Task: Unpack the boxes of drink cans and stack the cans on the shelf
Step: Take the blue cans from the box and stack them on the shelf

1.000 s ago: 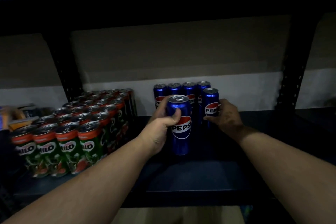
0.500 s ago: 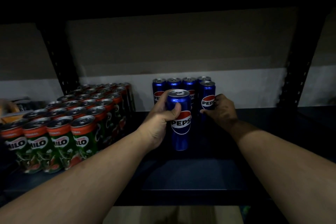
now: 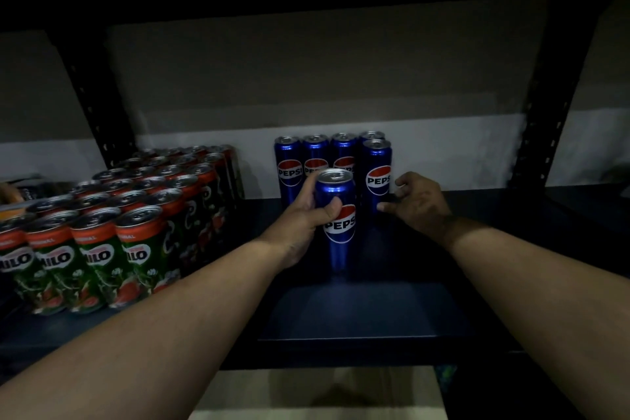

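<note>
Left hand [image 3: 300, 215] grips a tall blue aluminium Pepsi can [image 3: 335, 218] upright, probably to slot it beside the right hand [image 3: 417, 203] — that one's loose, holding nothing.

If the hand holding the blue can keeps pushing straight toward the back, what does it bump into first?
Probably the back row of blue cans. The left hand holds its can just in front of them, though the dim picture makes the gap hard to judge.

Open shelf [image 3: 494, 283] right of Pepsi cans [image 3: 376, 174]; Milo cans [image 3: 143, 215] left.
</note>
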